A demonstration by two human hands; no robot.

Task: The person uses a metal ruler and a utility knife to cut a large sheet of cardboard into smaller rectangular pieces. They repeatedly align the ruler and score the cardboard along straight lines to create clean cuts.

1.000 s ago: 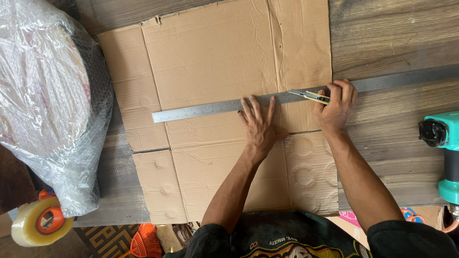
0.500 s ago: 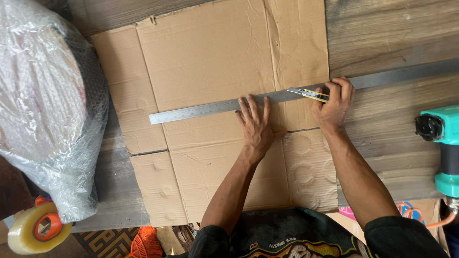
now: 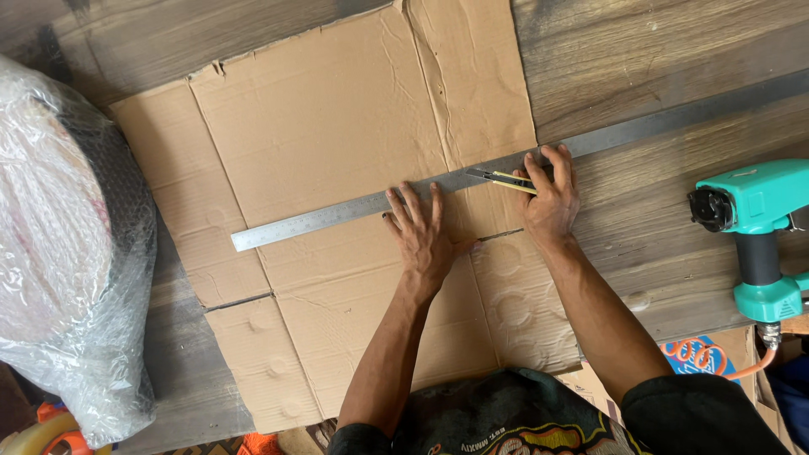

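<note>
A flattened brown cardboard sheet (image 3: pixel 337 126) lies on the wooden floor. A long steel ruler (image 3: pixel 312 219) runs across it at a slant, up to the right. My left hand (image 3: pixel 424 236) presses flat on the cardboard, fingertips on the ruler's lower edge. My right hand (image 3: pixel 549 198) grips a yellow and black utility knife (image 3: pixel 504 179), its blade laid against the ruler near the cardboard's right side.
A large bundle wrapped in clear bubble plastic (image 3: pixel 67 253) sits at the left. A teal power tool (image 3: pixel 754 227) with an orange hose (image 3: pixel 742 366) lies at the right. A roll of tape (image 3: pixel 42 430) shows at the bottom left corner.
The view has shifted a little. My hands, the ruler and the knife stay in nearly the same place on the cardboard.
</note>
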